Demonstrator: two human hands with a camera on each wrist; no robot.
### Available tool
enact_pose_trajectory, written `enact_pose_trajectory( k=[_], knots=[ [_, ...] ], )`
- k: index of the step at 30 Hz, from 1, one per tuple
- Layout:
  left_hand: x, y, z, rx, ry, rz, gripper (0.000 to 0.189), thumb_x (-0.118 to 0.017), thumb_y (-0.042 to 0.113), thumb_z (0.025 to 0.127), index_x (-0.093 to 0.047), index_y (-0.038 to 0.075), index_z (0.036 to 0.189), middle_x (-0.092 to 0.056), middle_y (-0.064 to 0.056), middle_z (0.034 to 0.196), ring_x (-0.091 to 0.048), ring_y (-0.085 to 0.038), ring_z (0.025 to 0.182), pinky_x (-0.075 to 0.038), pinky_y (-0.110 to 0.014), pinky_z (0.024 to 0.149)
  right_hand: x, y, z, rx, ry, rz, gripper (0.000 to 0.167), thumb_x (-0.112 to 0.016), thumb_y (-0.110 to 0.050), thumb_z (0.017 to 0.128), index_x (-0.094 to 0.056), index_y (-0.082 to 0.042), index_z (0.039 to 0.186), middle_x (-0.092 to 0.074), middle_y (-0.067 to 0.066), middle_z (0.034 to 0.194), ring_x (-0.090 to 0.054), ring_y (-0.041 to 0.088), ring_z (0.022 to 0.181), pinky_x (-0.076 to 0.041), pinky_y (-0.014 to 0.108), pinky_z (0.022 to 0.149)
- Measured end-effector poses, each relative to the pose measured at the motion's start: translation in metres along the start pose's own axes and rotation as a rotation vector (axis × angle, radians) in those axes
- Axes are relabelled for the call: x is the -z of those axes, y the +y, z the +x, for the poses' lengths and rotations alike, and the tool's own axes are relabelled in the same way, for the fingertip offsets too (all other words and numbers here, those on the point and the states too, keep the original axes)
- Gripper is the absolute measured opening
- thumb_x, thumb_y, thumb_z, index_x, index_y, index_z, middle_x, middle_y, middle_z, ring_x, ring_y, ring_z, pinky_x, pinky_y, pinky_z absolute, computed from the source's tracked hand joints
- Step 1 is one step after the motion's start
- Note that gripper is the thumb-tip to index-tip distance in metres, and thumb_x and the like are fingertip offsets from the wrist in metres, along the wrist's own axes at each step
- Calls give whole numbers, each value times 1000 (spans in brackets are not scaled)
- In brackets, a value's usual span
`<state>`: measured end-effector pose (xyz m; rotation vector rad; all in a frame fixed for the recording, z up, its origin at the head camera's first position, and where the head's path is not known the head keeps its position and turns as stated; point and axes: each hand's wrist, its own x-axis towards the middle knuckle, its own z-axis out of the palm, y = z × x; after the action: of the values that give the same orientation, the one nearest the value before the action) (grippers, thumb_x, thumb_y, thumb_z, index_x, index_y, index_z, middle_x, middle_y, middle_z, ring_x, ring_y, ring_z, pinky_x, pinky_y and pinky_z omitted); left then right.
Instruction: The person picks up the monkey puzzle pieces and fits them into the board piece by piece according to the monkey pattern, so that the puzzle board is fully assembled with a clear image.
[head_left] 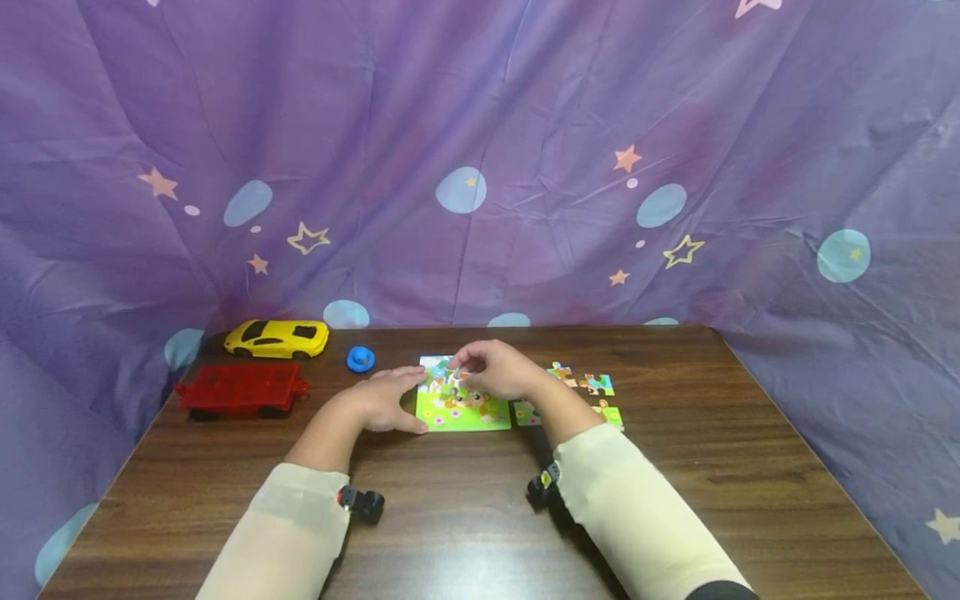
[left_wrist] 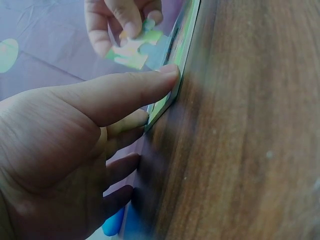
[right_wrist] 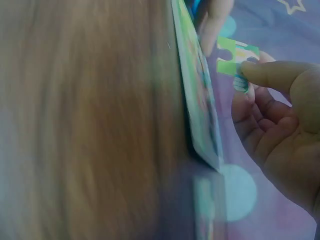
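My right hand point(head_left: 504, 371) pinches a jigsaw puzzle piece point(right_wrist: 227, 66) between thumb and fingers, raised above a puzzle board point(head_left: 450, 422). Green, white and orange show on the piece point(left_wrist: 132, 59) in the left wrist view. The board lies flat, with a cartoon picture of a green meadow and flowers partly covered by my right hand. At its left side rests my left hand point(head_left: 388, 402), thumb straight against the near left corner and fingers stretched along the edge.
Several loose puzzle pieces point(head_left: 598, 384) lie right of the board, partly behind my right forearm. At the left stand a yellow toy car point(head_left: 277, 338), a red toy trailer point(head_left: 243, 387) and a small blue round object point(head_left: 361, 359). A purple curtain point(head_left: 465, 250) hangs behind the table point(head_left: 450, 508).
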<state>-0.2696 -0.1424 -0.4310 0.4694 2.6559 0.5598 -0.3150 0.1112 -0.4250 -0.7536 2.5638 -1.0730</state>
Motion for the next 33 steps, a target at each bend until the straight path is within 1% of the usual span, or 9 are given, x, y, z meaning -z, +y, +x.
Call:
enact_pose_trajectory(
  k=[5,7,12,16,19,21,24,28,33],
  knots=[
    [1,0,-1,3,-1,-5,97,-83,50,90,-37,18,168,-27,-3,180,-22,-41,165,-24,-71,130,-14,-3,11,-3,-5,-16,23,-77,-9,97,-77,-18,118,-76,0,110,-68,13,103,-59,33,97],
    [1,0,-1,2,0,-5,97,-83,50,90,-37,16,168,-27,-4,180,-23,-41,165,-24,-70,130,-18,-4,15,-5,-1,-29,22,-77,-9,96,-78,-19,117,-76,-1,110,-68,13,104,-58,35,100],
    [0,-1,0,0,-2,-7,97,-83,50,91,-37,14,168,-28,-4,179,-23,-40,165,-25,-67,131,-24,-6,24,-34,11,-84,23,-77,-8,94,-78,-21,113,-76,-3,107,-67,14,102,-56,37,100],
    [0,0,0,3,-4,-7,98,-83,51,90,-36,15,168,-27,-4,179,-23,-40,165,-25,-66,131,-26,-9,25,-75,-7,-102,39,-78,1,85,-79,-20,118,-74,0,111,-65,16,101,-58,33,90],
    [0,0,0,-2,1,-1,98,-83,51,90,-36,15,169,-27,-3,179,-23,-40,165,-25,-66,132,-27,-10,25,-94,-29,-92,50,-79,5,79,-78,-18,124,-70,4,111,-65,18,94,-60,28,72],
    [0,0,-1,-7,5,4,98,-83,51,90,-36,16,169,-28,-3,179,-24,-40,165,-25,-65,132,-28,-11,24,-99,-40,-86,53,-80,5,77,-77,-16,126,-68,5,110,-64,18,90,-59,26,66],
    [0,0,-1,-12,6,2,98,-83,50,90,-35,16,169,-28,-3,179,-24,-40,165,-25,-66,132,-29,-11,24,-107,-51,-94,53,-82,2,78,-77,-15,128,-68,6,109,-64,18,86,-58,26,62],
    [0,0,-1,-15,7,-2,98,-83,50,90,-36,17,169,-28,-4,179,-23,-41,165,-25,-66,132,-29,-11,23,-125,-64,-109,52,-83,-1,81,-77,-16,130,-67,6,116,-65,19,88,-62,31,67],
    [-1,-1,-1,-22,16,0,98,-84,50,89,-36,17,169,-28,-3,179,-24,-41,165,-25,-66,132,-29,-12,24,-108,-92,-164,53,-82,-7,84,-76,-20,135,-66,7,132,-65,24,110,-60,43,96]
  ],
)
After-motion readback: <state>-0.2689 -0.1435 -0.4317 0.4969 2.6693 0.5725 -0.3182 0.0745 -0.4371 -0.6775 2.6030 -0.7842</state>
